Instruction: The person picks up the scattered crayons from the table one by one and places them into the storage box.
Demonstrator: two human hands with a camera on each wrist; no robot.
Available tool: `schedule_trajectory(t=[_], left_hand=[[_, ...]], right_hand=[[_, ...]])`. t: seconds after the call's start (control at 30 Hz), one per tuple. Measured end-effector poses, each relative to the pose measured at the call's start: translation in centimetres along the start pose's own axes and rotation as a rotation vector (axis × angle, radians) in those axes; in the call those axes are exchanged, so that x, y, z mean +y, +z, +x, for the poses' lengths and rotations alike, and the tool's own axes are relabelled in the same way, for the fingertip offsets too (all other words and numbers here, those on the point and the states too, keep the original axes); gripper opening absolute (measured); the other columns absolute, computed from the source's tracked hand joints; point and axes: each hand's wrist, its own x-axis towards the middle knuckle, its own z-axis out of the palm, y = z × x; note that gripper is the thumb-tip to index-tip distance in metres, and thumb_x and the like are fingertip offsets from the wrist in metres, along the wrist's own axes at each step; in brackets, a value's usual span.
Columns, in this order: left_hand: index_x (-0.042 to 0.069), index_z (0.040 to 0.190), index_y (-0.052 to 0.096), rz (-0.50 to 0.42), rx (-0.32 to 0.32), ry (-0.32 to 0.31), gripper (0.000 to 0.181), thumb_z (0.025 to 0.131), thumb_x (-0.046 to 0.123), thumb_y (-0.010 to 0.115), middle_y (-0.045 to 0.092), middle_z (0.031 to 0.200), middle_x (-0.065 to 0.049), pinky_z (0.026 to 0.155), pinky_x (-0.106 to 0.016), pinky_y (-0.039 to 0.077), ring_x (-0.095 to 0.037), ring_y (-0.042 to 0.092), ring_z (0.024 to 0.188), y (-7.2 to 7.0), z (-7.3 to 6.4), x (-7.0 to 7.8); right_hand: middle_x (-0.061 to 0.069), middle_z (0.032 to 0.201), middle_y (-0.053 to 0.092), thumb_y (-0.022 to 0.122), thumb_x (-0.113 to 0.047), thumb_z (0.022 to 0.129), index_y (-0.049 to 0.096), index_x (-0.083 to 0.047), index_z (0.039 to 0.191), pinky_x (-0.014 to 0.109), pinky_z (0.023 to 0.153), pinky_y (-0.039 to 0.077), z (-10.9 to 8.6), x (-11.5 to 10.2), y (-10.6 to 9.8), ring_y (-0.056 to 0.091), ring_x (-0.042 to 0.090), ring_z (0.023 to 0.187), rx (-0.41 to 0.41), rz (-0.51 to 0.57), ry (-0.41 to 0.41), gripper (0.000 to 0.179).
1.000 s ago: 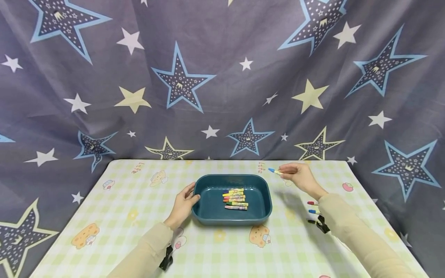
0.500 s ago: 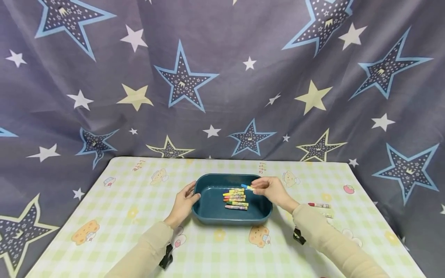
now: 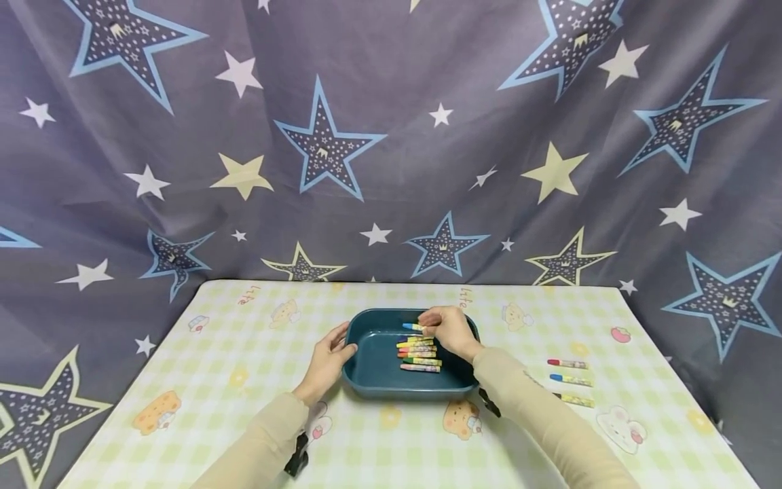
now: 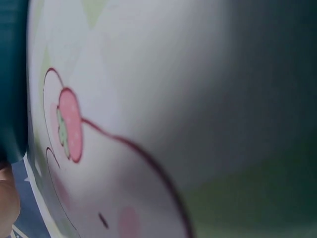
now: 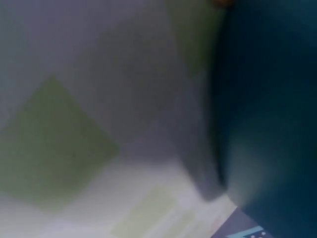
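Note:
A dark teal plastic bin [image 3: 408,392] stands on the table, with several crayons [image 3: 419,351] in a row on its floor. My left hand [image 3: 325,363] holds the bin's left end, thumb at the rim and fingers along the outer wall. Inside the bin, near its back wall, my right hand [image 3: 453,331] pinches a blue-tipped crayon [image 3: 413,327]; its rear end is hidden by the fingers. The bin's wall [image 4: 12,79] shows at the edge of the left wrist view. In the blurred right wrist view the bin [image 5: 267,124] fills the right side.
To the right of the bin lie a red crayon [image 3: 567,364], a blue crayon [image 3: 571,380] and a dark-tipped crayon [image 3: 575,400]. A green-checked cloth [image 3: 232,421] covers the table. A grey star-patterned curtain [image 3: 391,183] hangs behind the table's far edge.
My right hand has carried the blue-tipped crayon leftward from beyond the bin's right end and down into the bin. The left hand stays at the bin's left end.

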Motion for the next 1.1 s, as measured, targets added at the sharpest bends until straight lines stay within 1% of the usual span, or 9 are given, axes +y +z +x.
schedule_trajectory(t=[0.13, 0.27, 0.43, 0.47, 0.57, 0.63, 0.73, 0.9, 1.1], left_hand=[[0.004, 0.14, 0.034, -0.014, 0.0, 0.008, 0.054, 0.09, 0.004, 0.053, 0.043, 0.135, -0.022, 0.099, -0.035, 0.045, -0.035, 0.043, 0.126, 0.2, 0.0, 0.0], [0.004, 0.14, 0.035, -0.017, 0.011, 0.013, 0.054, 0.09, 0.004, 0.053, 0.043, 0.135, -0.022, 0.099, -0.034, 0.044, -0.034, 0.043, 0.126, 0.1, 0.0, 0.0], [0.005, 0.14, 0.035, -0.023, 0.001, 0.006, 0.054, 0.09, 0.005, 0.053, 0.043, 0.136, -0.021, 0.1, -0.034, 0.044, -0.033, 0.043, 0.126, 0.0, 0.0, -0.1], [0.004, 0.14, 0.034, -0.029, -0.003, 0.008, 0.054, 0.09, 0.004, 0.053, 0.043, 0.136, -0.021, 0.1, -0.034, 0.044, -0.033, 0.043, 0.126, -0.1, 0.0, -0.1], [0.003, 0.14, 0.034, -0.037, 0.003, 0.011, 0.055, 0.089, 0.003, 0.053, 0.043, 0.136, -0.022, 0.099, -0.034, 0.044, -0.034, 0.043, 0.126, -0.2, 0.0, -0.3], [0.004, 0.14, 0.034, -0.037, 0.007, 0.008, 0.054, 0.089, 0.004, 0.054, 0.043, 0.135, -0.021, 0.099, -0.033, 0.045, -0.033, 0.044, 0.126, -0.2, 0.0, -0.3], [0.004, 0.14, 0.034, -0.028, 0.005, 0.015, 0.055, 0.089, 0.004, 0.054, 0.043, 0.135, -0.021, 0.099, -0.034, 0.045, -0.034, 0.044, 0.125, -0.2, 0.0, -0.4], [0.004, 0.14, 0.035, -0.031, 0.007, 0.002, 0.054, 0.089, 0.004, 0.054, 0.044, 0.135, -0.02, 0.099, -0.036, 0.045, -0.033, 0.045, 0.125, 0.0, 0.0, -0.4], [0.003, 0.14, 0.035, -0.027, 0.004, 0.011, 0.054, 0.089, 0.004, 0.054, 0.043, 0.135, -0.022, 0.1, -0.037, 0.044, -0.034, 0.044, 0.125, 0.0, 0.0, -0.3]], right_hand=[[0.008, 0.093, 0.069, 0.066, 0.004, 0.079, 0.069, -0.003, 0.1, 0.024, 0.07, 0.055, 0.3, 0.7, 0.1, 0.064, 0.022, 0.086, -0.022, -0.039, -0.021, 0.023], [0.008, 0.093, 0.068, 0.065, 0.006, 0.078, 0.069, -0.004, 0.099, 0.024, 0.071, 0.054, 0.4, 0.9, 0.3, 0.064, 0.022, 0.087, -0.047, -0.038, -0.042, 0.023], [0.007, 0.092, 0.069, 0.064, 0.007, 0.079, 0.07, -0.006, 0.098, 0.024, 0.07, 0.055, 0.4, 0.9, 0.6, 0.064, 0.021, 0.088, -0.033, -0.064, -0.057, 0.023], [0.007, 0.092, 0.069, 0.064, 0.007, 0.079, 0.069, -0.005, 0.098, 0.024, 0.071, 0.055, 0.4, 0.9, 0.7, 0.064, 0.022, 0.088, -0.03, -0.075, -0.071, 0.023], [0.008, 0.095, 0.068, 0.062, 0.008, 0.08, 0.069, -0.004, 0.1, 0.025, 0.073, 0.054, 0.5, 1.0, 1.0, 0.064, 0.023, 0.09, -0.045, -0.103, -0.105, 0.024], [0.009, 0.097, 0.068, 0.061, 0.008, 0.081, 0.068, -0.004, 0.101, 0.025, 0.074, 0.054, 0.6, 1.1, 1.2, 0.064, 0.023, 0.091, -0.052, -0.109, -0.11, 0.025], [0.009, 0.097, 0.068, 0.06, 0.009, 0.081, 0.068, -0.003, 0.102, 0.025, 0.074, 0.054, 0.5, 1.1, 1.3, 0.063, 0.023, 0.091, -0.051, -0.096, -0.094, 0.026], [0.009, 0.095, 0.068, 0.062, 0.009, 0.08, 0.069, -0.003, 0.101, 0.025, 0.073, 0.054, 0.4, 0.9, 1.2, 0.064, 0.024, 0.089, -0.029, -0.075, -0.077, 0.025], [0.012, 0.098, 0.067, 0.059, 0.009, 0.082, 0.067, -0.003, 0.104, 0.028, 0.073, 0.056, 0.4, 0.9, 1.1, 0.064, 0.023, 0.089, -0.015, 0.02, -0.027, 0.026]])
